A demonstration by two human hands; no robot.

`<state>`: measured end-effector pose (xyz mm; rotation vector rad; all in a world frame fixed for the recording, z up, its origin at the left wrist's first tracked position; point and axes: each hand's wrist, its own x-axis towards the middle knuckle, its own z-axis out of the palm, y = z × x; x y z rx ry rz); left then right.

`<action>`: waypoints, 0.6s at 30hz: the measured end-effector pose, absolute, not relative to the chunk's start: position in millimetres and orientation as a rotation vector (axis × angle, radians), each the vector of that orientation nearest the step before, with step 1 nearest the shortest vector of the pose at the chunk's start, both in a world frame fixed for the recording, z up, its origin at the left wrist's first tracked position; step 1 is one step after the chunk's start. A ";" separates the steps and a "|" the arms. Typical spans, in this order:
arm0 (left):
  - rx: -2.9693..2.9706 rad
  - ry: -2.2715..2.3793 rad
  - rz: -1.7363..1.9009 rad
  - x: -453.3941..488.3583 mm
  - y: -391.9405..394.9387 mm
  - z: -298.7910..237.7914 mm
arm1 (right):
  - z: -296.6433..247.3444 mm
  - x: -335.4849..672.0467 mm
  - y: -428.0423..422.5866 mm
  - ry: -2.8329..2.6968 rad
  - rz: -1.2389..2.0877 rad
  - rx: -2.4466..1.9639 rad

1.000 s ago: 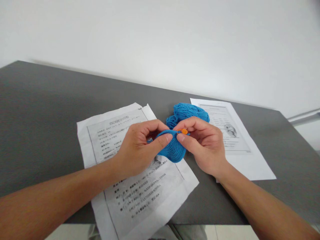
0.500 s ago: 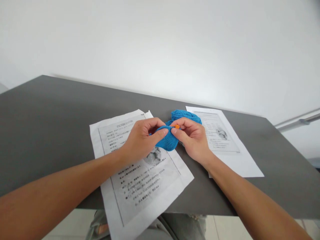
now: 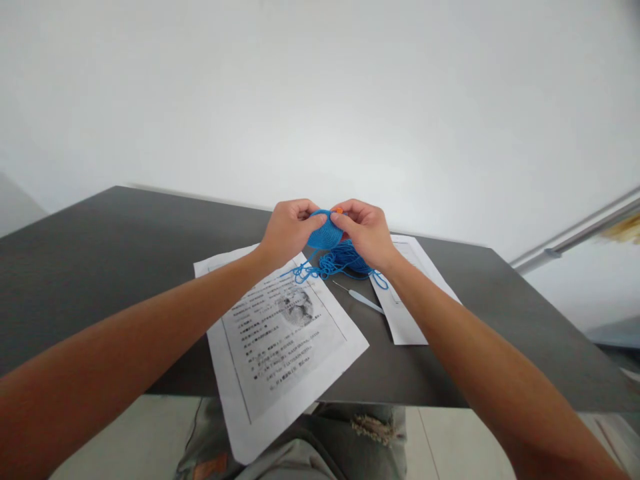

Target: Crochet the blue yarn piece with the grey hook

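Your left hand (image 3: 289, 231) and right hand (image 3: 369, 231) pinch the blue crochet piece (image 3: 326, 235), orange stitch marker (image 3: 339, 211) at its right, raised over the table (image 3: 125, 267) and seen against the far edge. Below: blue yarn (image 3: 347, 256), crochet hook (image 3: 365, 301), printed sheet (image 3: 273, 363) overhanging the near edge.

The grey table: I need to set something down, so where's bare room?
The table is bare between the left forearm, left sheet and wall, and between the right forearm, right sheet and its right edge. Yarn, crochet hook and both sheets crowd the middle.
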<state>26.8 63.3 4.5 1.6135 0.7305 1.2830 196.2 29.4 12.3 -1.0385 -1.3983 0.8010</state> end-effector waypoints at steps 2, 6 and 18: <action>1.577 0.738 1.317 31.1 65.9 3.5 | 11.9 195.6 34.0 -1.391 0.743 -1.050; 1.540 0.761 1.346 33.7 63.9 -12.2 | -7.3 190.1 34.4 -1.398 0.653 -1.111; 1.588 0.812 1.236 23.6 45.8 -29.6 | 32.6 188.7 5.6 -1.773 0.025 -1.056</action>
